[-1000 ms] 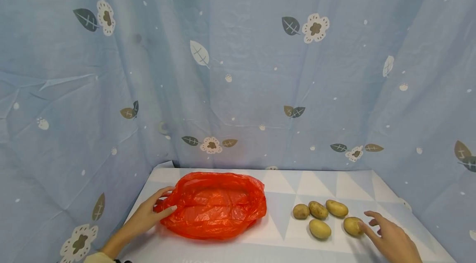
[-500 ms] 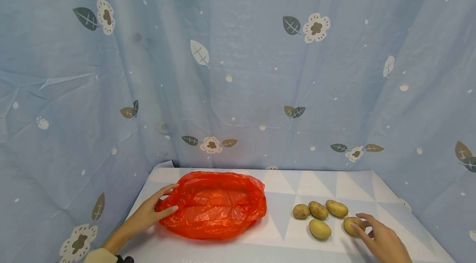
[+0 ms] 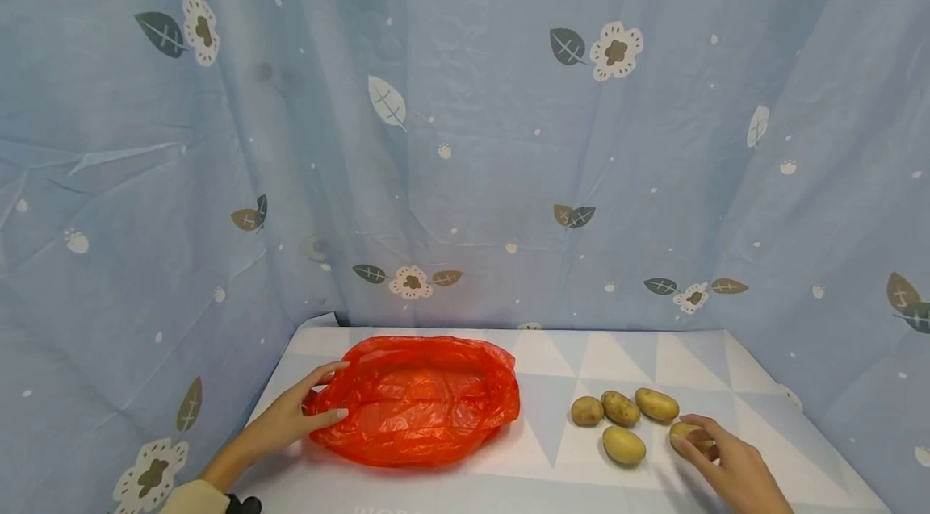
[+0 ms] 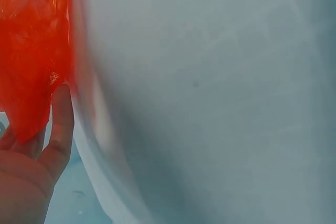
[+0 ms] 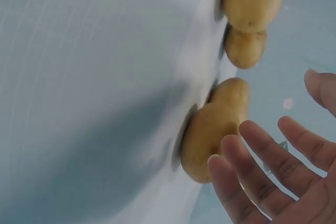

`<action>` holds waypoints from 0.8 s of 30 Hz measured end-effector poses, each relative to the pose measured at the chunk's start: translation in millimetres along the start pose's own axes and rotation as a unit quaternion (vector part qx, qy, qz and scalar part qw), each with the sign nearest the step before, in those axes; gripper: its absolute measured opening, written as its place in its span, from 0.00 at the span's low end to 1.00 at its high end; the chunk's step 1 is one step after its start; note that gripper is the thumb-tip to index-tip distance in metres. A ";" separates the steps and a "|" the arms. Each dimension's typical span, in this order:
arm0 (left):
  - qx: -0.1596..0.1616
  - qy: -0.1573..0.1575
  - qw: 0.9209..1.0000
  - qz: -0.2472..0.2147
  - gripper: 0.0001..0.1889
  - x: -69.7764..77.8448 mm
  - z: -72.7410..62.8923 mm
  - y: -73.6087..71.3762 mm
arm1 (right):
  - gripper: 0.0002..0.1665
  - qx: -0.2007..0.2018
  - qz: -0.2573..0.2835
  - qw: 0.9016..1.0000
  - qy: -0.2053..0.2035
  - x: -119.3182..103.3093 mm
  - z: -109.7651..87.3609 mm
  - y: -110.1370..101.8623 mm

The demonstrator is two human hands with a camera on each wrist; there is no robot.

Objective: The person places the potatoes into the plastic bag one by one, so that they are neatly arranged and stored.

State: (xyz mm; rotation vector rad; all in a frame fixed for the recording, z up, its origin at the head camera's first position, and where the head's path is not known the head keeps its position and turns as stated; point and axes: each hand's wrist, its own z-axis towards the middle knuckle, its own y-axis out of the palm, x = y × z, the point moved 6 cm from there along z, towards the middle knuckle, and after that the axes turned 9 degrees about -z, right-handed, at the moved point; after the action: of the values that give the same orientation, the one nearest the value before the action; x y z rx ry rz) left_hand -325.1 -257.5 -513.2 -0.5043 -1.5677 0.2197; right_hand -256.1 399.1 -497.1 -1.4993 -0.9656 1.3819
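Observation:
A red plastic bag (image 3: 421, 425) lies on the table with its mouth spread wide. My left hand (image 3: 291, 413) rests against the bag's left side, fingers and thumb fairly straight and spread. In the left wrist view, a straight finger (image 4: 63, 111) touches the bag's edge. At the right, my right hand (image 3: 730, 461) reaches round a potato (image 3: 681, 432), partly covering it, with thumb and index finger on either side. The right wrist view shows the loosely spread fingers (image 5: 268, 166) overlapping the nearest potato (image 5: 202, 140). Several other potatoes (image 3: 623, 446) sit just left of that hand.
The white and pale-blue patterned table (image 3: 545, 385) carries the bag on the left and the potatoes on the right. A blue curtain (image 3: 479, 135) with leaf and flower prints hangs behind and along both sides.
My right hand has moved left and closer round the nearest potato, which it now partly covers. The left hand stays at the bag with only a slight shift.

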 end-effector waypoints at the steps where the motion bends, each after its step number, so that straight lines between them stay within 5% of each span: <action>1: -0.001 0.001 1.000 -0.002 0.42 0.2 -0.1 -0.2 | 0.42 -0.001 0.008 1.000 0.001 -1.4 0.1 1.1; 13: -0.005 0.000 1.000 -0.001 0.43 0.5 0.6 0.9 | 0.41 0.004 0.033 0.999 -0.008 -16.4 -0.4 15.6; 24: -0.012 0.003 1.000 -0.019 0.44 -0.2 2.2 0.8 | 0.35 0.035 0.068 0.992 -0.096 -36.7 -0.8 27.7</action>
State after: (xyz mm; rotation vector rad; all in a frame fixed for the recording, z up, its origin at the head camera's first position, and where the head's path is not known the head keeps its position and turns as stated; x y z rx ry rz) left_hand -327.1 -256.5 -513.9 -0.4921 -1.5733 0.1702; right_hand -258.8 355.4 -511.0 -1.4199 -0.9352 1.6652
